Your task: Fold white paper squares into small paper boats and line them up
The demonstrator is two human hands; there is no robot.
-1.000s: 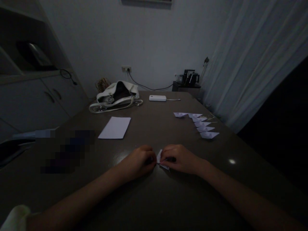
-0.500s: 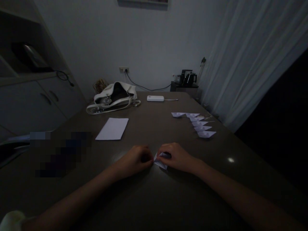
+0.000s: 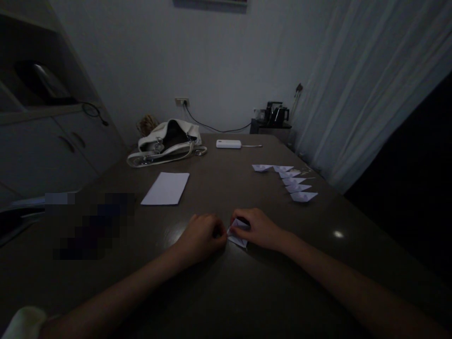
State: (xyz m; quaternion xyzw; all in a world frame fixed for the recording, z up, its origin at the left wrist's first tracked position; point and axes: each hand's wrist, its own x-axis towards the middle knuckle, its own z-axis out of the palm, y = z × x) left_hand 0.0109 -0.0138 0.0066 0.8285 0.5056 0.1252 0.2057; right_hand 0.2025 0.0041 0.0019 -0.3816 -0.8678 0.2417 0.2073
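Observation:
A small piece of folded white paper is held low over the table between my hands. My right hand is closed on it, thumb across the front and fingers behind, hiding part of it. At the paper's left corner, my left hand is closed in a pinch, its fingertips touching that corner. Beyond my right hand, several folded paper boats stand in a slanting row. A stack of white paper lies flat beyond my left hand.
A white handbag and a white power bank with a short cable lie at the table's far end. Dark kettles stand on a small cabinet behind. Blurred-out items cover part of the left side. A sheer curtain hangs at right.
The folded paper has tilted slightly, showing more of its face above my right thumb. My left hand has turned a little, its fingertips staying at the corner. The boats and paper stack stay put.

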